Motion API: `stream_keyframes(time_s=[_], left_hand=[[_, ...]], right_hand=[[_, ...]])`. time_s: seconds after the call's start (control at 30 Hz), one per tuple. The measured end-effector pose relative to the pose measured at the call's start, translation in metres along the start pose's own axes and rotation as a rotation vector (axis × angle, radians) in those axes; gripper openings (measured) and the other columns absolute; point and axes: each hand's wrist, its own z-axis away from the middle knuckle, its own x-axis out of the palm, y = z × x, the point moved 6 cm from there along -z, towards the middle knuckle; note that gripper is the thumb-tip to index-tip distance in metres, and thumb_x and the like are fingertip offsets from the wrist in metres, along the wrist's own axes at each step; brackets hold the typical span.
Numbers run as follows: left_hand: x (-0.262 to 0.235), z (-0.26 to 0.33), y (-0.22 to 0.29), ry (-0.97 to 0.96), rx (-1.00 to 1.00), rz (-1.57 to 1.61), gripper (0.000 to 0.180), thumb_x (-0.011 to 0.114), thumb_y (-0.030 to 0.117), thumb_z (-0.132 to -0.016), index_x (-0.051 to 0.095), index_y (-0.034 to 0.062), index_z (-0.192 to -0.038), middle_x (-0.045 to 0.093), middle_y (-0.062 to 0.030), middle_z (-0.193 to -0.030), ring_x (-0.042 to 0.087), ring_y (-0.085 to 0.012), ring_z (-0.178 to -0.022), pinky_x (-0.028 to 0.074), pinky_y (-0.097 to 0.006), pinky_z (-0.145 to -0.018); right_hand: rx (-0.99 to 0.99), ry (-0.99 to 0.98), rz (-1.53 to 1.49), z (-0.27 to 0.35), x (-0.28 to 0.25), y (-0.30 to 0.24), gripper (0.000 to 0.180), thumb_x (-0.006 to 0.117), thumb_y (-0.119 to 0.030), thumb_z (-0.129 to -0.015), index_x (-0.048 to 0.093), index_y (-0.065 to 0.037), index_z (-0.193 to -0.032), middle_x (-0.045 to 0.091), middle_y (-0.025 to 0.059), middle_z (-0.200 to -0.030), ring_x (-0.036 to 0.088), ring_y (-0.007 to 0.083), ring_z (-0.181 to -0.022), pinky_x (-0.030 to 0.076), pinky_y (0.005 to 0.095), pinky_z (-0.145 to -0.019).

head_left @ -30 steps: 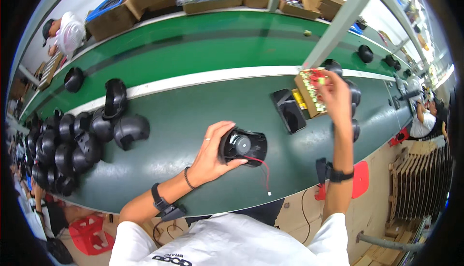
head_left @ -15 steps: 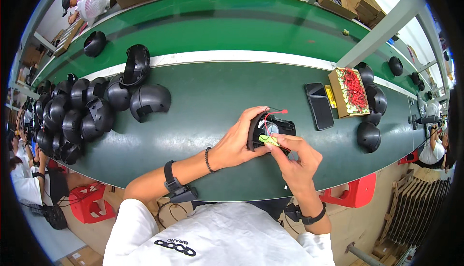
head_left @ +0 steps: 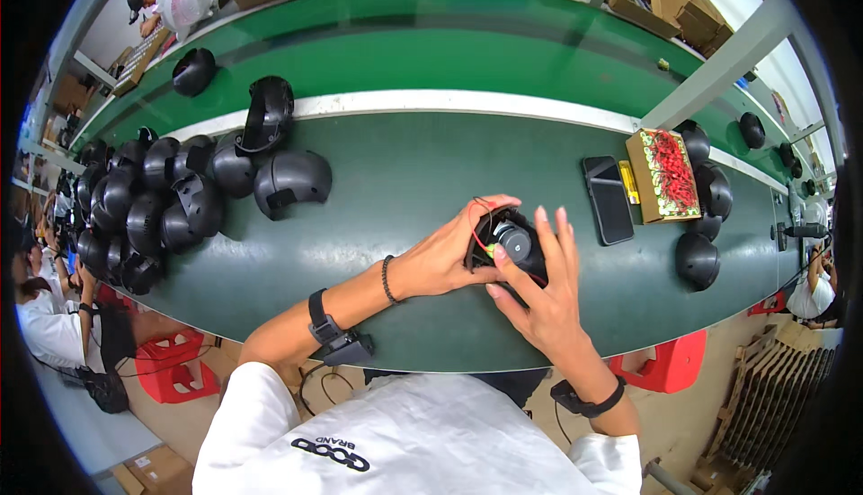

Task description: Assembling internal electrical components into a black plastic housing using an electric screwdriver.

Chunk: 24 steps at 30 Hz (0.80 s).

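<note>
My left hand point(head_left: 436, 259) is closed around a black rounded plastic shell point(head_left: 488, 227), its open side up. Inside the shell sits a round dark grey part point(head_left: 514, 241) with a flat disc face. Next to that part, a small end of a yellow-green battery pack point(head_left: 491, 249) shows; most of it is hidden in the shell. A red wire point(head_left: 478, 236) loops up beside my left fingers. My right hand point(head_left: 550, 308) holds nothing, its fingers apart; the index fingertip rests at the battery pack's end and the other fingers reach along the shell's right side.
Many black shells point(head_left: 144, 223) crowd the table's left, and a few more point(head_left: 698, 261) stand at the right. Near these lie a black phone point(head_left: 609, 200), a yellow packet point(head_left: 628, 182) and a cardboard box point(head_left: 640, 180) of red-wired battery packs. Beyond runs a green conveyor belt point(head_left: 431, 50).
The battery pack has gone from lying across the shell's opening to mostly inside it. My right hand has released its pinch and spread its fingers. The wire's connector no longer sticks out above.
</note>
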Motion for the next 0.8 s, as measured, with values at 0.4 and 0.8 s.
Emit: stream_keyframes(time_s=[0.4,0.8], left_hand=[[-0.058,0.025,0.071,0.082,-0.069,-0.601,0.099,0.085,0.032,-0.089,0.025,0.0023,-0.162,0.038,-0.0228,-0.163,0.045,-0.0354,-0.147,0.040,-0.046,-0.120],[-0.029,0.038,0.015,0.128,-0.410,0.496,0.076,0.076,0.009,-0.098,0.034,0.0109,-0.161,0.056,-0.0134,-0.142,0.058,-0.0188,-0.126,0.052,-0.034,-0.102]], right_hand=[[0.079,-0.084,0.061,-0.032,0.015,-0.020,0.103,0.091,-0.006,-0.065,0.044,0.002,-0.157,0.060,0.0153,-0.139,0.061,0.0301,-0.117,0.046,0.0413,-0.090],[0.046,-0.073,0.085,-0.024,0.025,-0.025,0.102,0.091,-0.006,-0.063,0.048,0.000,-0.155,0.062,0.0124,-0.135,0.060,0.0267,-0.120,0.044,0.0406,-0.089]])
